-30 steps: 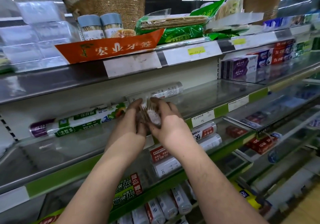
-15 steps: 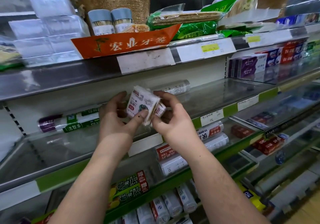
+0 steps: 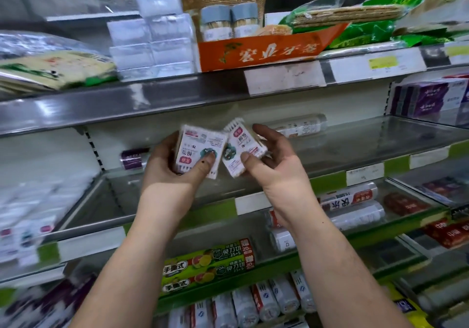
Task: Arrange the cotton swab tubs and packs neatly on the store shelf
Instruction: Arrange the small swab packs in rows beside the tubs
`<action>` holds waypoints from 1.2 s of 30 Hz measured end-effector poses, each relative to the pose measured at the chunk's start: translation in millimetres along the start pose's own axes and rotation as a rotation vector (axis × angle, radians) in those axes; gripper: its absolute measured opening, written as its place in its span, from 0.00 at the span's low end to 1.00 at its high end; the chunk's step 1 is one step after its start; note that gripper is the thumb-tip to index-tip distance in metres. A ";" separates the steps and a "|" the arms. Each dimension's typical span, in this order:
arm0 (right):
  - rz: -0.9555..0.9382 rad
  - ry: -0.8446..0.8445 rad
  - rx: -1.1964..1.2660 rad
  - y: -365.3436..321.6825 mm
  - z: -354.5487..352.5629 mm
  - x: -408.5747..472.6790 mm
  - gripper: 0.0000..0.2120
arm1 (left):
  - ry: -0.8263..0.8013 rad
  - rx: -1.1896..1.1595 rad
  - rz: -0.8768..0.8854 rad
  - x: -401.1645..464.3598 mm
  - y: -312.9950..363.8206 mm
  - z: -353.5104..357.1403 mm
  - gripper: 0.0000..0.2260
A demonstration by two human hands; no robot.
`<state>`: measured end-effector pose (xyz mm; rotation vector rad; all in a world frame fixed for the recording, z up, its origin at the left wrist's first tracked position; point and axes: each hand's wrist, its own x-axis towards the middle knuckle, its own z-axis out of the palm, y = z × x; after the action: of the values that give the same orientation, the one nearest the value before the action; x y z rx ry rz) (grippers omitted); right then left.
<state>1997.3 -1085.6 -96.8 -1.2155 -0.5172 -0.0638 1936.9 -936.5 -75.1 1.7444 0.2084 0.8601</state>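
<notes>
Two cotton swab packs, one in each hand: left hand (image 3: 175, 162) grips the left pack (image 3: 200, 150), right hand (image 3: 274, 165) pinches the right pack (image 3: 241, 150), above the glass shelf (image 3: 355, 145). Swabs inside probably; blurred. Earlier both hands held one bundle together.

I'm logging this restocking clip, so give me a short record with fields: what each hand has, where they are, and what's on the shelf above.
left hand: holds a cotton swab pack, thumb on its front
right hand: holds a second swab pack, tilted
position: both packs in front of the glass shelf, not set down
shelf above: two blue-lidded tubs, clear boxes
</notes>
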 end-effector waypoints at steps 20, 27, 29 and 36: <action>0.085 -0.159 -0.012 48.4 241.4 -30.6 0.20 | -0.051 0.011 -0.042 17.9 -49.2 -248.3 0.18; 0.035 -0.209 -0.301 56.6 336.6 -61.2 0.37 | 0.036 0.103 -0.034 24.1 -66.9 -342.4 0.22; 0.069 -0.275 -0.348 60.7 354.0 -67.1 0.36 | 0.053 0.111 -0.052 26.0 -71.2 -363.8 0.21; 0.136 -0.240 -0.519 73.5 381.8 -76.2 0.22 | 0.064 0.219 0.012 34.1 -78.6 -408.4 0.16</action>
<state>1821.5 -730.6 -98.1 -1.7769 -0.6485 0.0700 1722.5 -578.7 -85.2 1.9239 0.3462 0.9310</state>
